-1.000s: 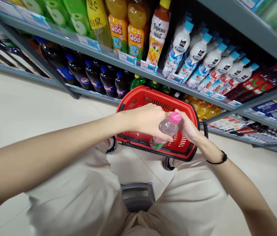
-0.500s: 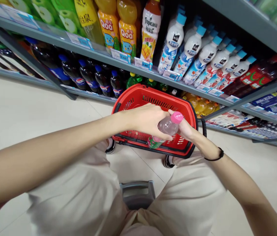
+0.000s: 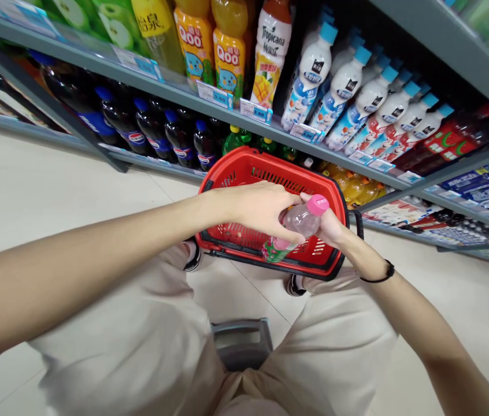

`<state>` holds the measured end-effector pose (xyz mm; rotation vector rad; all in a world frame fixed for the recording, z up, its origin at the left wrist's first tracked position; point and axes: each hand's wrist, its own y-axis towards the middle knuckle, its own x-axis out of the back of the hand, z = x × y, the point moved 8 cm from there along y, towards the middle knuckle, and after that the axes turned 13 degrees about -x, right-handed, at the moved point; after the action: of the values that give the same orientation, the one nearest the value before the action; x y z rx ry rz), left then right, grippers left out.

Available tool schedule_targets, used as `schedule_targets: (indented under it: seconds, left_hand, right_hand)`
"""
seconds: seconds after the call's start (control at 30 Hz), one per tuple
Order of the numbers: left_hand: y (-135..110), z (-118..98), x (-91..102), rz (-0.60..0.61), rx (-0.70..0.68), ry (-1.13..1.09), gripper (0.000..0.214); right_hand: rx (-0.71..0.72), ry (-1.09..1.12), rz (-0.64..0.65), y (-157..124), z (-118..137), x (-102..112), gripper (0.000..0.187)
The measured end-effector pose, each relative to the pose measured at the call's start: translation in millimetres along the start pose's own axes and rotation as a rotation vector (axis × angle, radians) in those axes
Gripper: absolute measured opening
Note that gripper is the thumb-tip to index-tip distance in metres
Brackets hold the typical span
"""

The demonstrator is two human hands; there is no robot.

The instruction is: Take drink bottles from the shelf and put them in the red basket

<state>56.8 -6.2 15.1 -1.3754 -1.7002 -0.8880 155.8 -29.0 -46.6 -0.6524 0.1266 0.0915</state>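
Observation:
A clear drink bottle with a pink cap and a pink-and-green label is tilted over the red shopping basket, its cap end up and to the right. My left hand curls around the bottle's body, thumb on the near side and fingers on the far side. Close below the cap, my right hand holds the bottle from the right; most of its fingers are hidden behind the bottle. The basket stands on the floor between my feet, and a black handle hangs at its right end.
Ahead, a grey shelf carries orange Qoo bottles, a Tropicana bottle and several blue-capped white bottles. Dark Pepsi bottles fill the lower level. A grey stool stands between my legs.
The bottle and my hands have shifted slightly to the right, and more of the bottle's label shows below my left hand. The view has moved a little; the basket stays put.

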Motion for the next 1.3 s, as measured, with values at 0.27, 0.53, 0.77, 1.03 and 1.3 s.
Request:
schedule_targets:
  seconds: [0.27, 0.53, 0.77, 1.03, 1.3]
  left_hand:
    - [-8.1, 16.1, 3.7, -0.037, -0.007, -0.101, 0.056]
    - [-11.2, 17.5, -5.3, -0.101, 0.020, -0.126, 0.062]
    - [-10.8, 7.9, 2.5, -0.049, 0.018, 0.084, 0.063]
    - [-4.5, 20.6, -2.1, -0.053, 0.063, 0.006, 0.061]
    - [2.1, 37.1, -15.6, -0.192, -0.026, -0.174, 0.057]
  right_hand:
    - [0.018, 0.060, -0.100, 12.8, -12.2, 10.4, 0.039]
    - [0.100, 0.192, -0.235, 14.0, -19.1, 11.2, 0.041]
    - [0.051, 0.243, -0.176, 15.6, -21.4, 8.0, 0.036]
    - [0.109, 0.244, -0.120, 26.6, -29.2, 9.2, 0.040]
    - [0.064, 0.270, -0.086, 36.4, -30.9, 10.0, 0.039]
